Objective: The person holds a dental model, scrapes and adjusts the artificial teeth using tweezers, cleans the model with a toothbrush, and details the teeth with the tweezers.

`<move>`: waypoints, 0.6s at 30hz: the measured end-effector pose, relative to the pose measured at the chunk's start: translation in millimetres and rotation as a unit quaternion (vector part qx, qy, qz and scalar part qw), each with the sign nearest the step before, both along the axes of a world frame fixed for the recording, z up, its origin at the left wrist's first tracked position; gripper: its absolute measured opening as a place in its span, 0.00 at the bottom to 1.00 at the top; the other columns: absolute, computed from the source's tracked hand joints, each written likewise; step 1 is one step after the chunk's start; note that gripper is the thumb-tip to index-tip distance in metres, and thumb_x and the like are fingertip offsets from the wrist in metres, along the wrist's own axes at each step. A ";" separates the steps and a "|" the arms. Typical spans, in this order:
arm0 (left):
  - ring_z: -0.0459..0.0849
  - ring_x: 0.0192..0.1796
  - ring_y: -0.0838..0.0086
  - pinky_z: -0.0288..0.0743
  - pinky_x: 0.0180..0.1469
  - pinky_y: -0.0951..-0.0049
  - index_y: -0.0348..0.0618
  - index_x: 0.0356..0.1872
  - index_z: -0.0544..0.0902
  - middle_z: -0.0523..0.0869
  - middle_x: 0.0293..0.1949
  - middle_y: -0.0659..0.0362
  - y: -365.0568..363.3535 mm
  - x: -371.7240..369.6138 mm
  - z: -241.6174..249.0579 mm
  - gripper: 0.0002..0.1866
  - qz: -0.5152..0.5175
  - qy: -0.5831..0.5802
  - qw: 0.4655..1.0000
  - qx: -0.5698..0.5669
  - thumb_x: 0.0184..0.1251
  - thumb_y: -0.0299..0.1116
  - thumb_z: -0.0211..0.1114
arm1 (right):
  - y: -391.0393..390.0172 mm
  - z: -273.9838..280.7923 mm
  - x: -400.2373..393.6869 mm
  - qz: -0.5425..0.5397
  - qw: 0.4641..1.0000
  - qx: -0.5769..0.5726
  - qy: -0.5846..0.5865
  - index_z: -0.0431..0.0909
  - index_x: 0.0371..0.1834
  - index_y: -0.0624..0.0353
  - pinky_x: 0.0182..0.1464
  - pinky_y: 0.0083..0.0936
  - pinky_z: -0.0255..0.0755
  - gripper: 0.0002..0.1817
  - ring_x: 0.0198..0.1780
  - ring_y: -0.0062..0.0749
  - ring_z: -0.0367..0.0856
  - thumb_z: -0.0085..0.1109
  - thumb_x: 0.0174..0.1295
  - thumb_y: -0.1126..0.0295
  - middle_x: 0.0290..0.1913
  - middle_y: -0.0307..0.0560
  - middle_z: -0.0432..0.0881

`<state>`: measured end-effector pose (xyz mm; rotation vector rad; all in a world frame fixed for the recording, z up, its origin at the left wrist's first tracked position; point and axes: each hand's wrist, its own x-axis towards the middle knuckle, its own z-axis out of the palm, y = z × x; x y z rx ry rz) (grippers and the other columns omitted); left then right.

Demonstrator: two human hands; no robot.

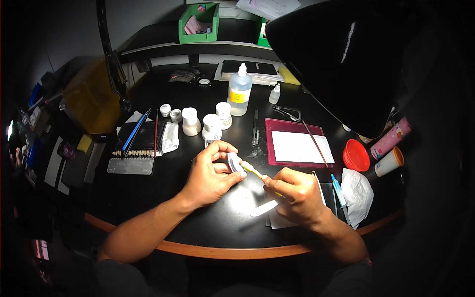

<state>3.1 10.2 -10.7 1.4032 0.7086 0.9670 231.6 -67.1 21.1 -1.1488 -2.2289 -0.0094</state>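
Above the dark counter, the left hand has its grip curled round a pale dental cast, or something very like one, with the thumb low and fingers over the top. Facing it, the right hand – fingers bunched tight, no slack there – has a yellow toothbrush-like tool by the handle, its head right up at the cast's near right side, apparently touching.

Good form here, I'd judge, means light, short strokes, the left thumb clear of the brush head, the cast steadied by its edge; too hard a press could jolt it loose.

And how does that cast look? Lilac-grey, curved, tilted up on edge – much of it hidden behind fingers, the finer surface too small to read. It's held up off the counter, on the near side of the white jars.
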 end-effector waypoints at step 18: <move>0.88 0.57 0.63 0.86 0.62 0.69 0.33 0.64 0.71 0.79 0.56 0.47 5.0 -1.6 4.5 0.28 0.035 -0.040 0.998 0.025 0.64 0.12 0.70 | -3.5 6.5 4.4 0.007 0.997 -0.008 0.083 0.88 0.39 0.58 0.27 0.31 0.77 0.14 0.27 0.35 0.83 0.73 0.46 0.77 0.29 0.41 0.79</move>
